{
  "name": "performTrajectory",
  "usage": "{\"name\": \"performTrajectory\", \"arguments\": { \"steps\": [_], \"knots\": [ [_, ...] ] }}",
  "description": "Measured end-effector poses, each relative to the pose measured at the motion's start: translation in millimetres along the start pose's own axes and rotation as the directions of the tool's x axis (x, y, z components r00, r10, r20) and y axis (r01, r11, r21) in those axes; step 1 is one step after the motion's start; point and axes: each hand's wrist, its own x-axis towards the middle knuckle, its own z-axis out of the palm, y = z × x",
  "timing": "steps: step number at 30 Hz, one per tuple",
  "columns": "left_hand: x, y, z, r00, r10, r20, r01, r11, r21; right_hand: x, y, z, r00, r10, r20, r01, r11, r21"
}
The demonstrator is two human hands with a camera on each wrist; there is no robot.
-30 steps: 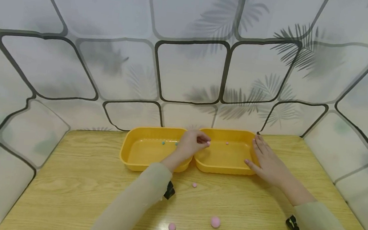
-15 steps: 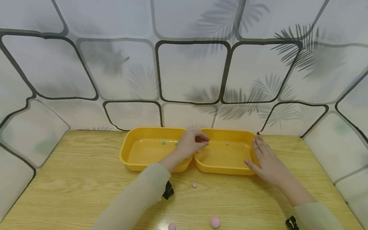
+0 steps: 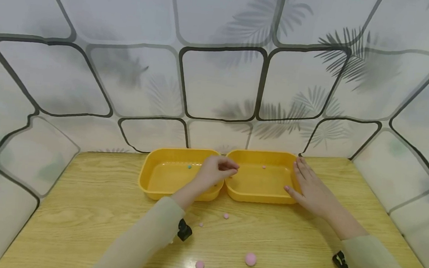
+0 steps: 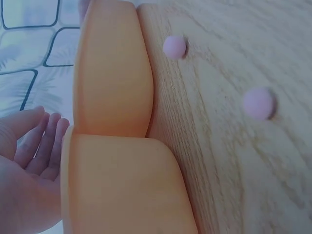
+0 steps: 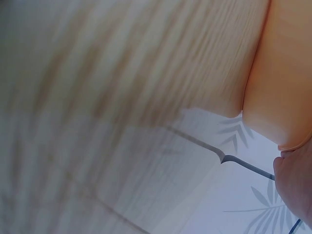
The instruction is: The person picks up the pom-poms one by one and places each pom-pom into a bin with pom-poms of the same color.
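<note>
In the head view, my left hand (image 3: 213, 171) hovers over the spot where the left yellow tray (image 3: 152, 191) and the right yellow tray (image 3: 262, 198) meet. Its fingers are loosely bent, and the left wrist view shows no ball between thumb and fingers. Straight fingers of my right hand (image 3: 310, 191) rest along the right tray's right rim. One small pink ball (image 3: 263, 167) lies in that tray, towards the back. A tiny teal ball (image 3: 190, 166) sits in the left tray, part of which my left hand hides.
On the wooden table (image 3: 76, 224), before the trays, lie a small pink ball (image 3: 226, 216), a tiny one (image 3: 201, 224), a medium pink ball (image 3: 200, 266) and a larger pink ball (image 3: 251, 259). A patterned wall (image 3: 222, 88) stands behind the trays.
My left hand pinched a pink ball over the right tray and has let it go. It has drawn back slightly left, uncovering a tiny pink ball on the table. My right hand stays put.
</note>
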Motion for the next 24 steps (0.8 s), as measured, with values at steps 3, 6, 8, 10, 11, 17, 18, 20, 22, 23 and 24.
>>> {"name": "performTrajectory", "arguments": {
  "steps": [3, 6, 8, 10, 11, 17, 18, 20, 22, 23, 24],
  "knots": [
    [-6.9, 0.4, -3.3, 1.0, 0.007, 0.002, -0.006, 1.0, -0.025, 0.1, 0.5, 0.3, 1.0, 0.003, 0.002, -0.003, 1.0, -0.003],
    [-14.6, 3.2, -7.9, 1.0, -0.006, 0.01, 0.006, 0.998, -0.063, 0.0, 0.6, 0.5, 1.0, 0.003, 0.003, -0.003, 1.0, -0.003],
    [-20.6, 6.0, -11.9, 1.0, -0.013, 0.018, 0.015, 0.997, -0.074, 0.0, 0.7, 0.8, 1.0, 0.001, 0.004, -0.001, 1.0, -0.001],
    [-26.6, 7.6, -16.1, 0.999, -0.024, 0.026, 0.026, 0.996, -0.087, 0.0, 0.8, 1.2, 1.0, -0.003, 0.002, 0.003, 1.0, -0.002],
    [-29.7, 7.9, -18.2, 0.999, -0.025, 0.03, 0.028, 0.996, -0.086, 0.1, 0.9, 1.3, 1.0, -0.003, 0.001, 0.003, 1.0, -0.002],
    [-46.8, 5.4, -31.8, 0.999, -0.029, 0.021, 0.03, 0.998, -0.056, -0.3, 1.0, 1.8, 1.0, -0.004, -0.007, 0.004, 1.0, -0.004],
    [-49.7, 4.7, -34.2, 0.999, -0.027, 0.019, 0.028, 0.999, -0.044, -0.4, 1.1, 1.8, 1.0, -0.003, -0.007, 0.003, 1.0, -0.003],
    [-55.6, 3.2, -39.0, 0.999, -0.028, 0.024, 0.029, 0.999, -0.031, -0.6, 1.2, 1.8, 1.0, 0.0, -0.006, 0.0, 1.0, 0.001],
    [-62.2, 2.5, -43.6, 0.999, -0.029, 0.031, 0.03, 0.999, -0.03, -0.4, 1.2, 1.9, 1.0, 0.0, -0.007, 0.0, 1.0, 0.005],
    [-65.4, 2.1, -45.5, 0.999, -0.028, 0.035, 0.029, 0.999, -0.032, -0.2, 1.3, 2.0, 1.0, 0.0, -0.006, 0.0, 1.0, 0.006],
    [-68.8, 2.0, -47.3, 0.999, -0.028, 0.038, 0.029, 0.999, -0.034, 0.0, 1.5, 2.0, 1.0, -0.001, -0.006, 0.001, 1.0, 0.005]
  ]
}}
